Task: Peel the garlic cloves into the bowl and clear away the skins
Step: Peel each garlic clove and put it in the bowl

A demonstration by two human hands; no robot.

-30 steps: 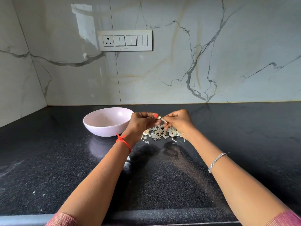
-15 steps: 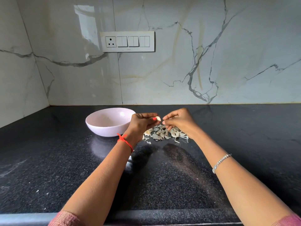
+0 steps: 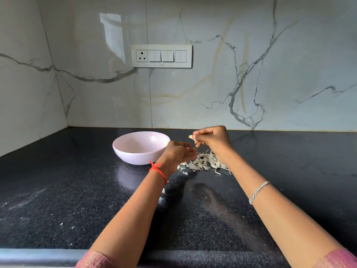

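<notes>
A pale pink bowl (image 3: pixel 140 147) stands on the black counter, and I cannot see anything inside it. To its right lies a pile of garlic skins (image 3: pixel 203 162). My right hand (image 3: pixel 214 141) is raised above the pile and pinches a pale garlic clove (image 3: pixel 191 136) at its fingertips, just right of the bowl's rim. My left hand (image 3: pixel 178 154) hovers lower, between the bowl and the skins. Its fingers are loosely curled and blurred, with nothing visible in them.
The black granite counter (image 3: pixel 77 200) runs to a marble wall behind and on the left. A switch panel (image 3: pixel 161 56) sits on the back wall. The counter's front edge (image 3: pixel 48 256) is close to me.
The hands have parted. My right hand has lifted with the clove, up and towards the bowl; my left hand has dropped lower beside the skins.
</notes>
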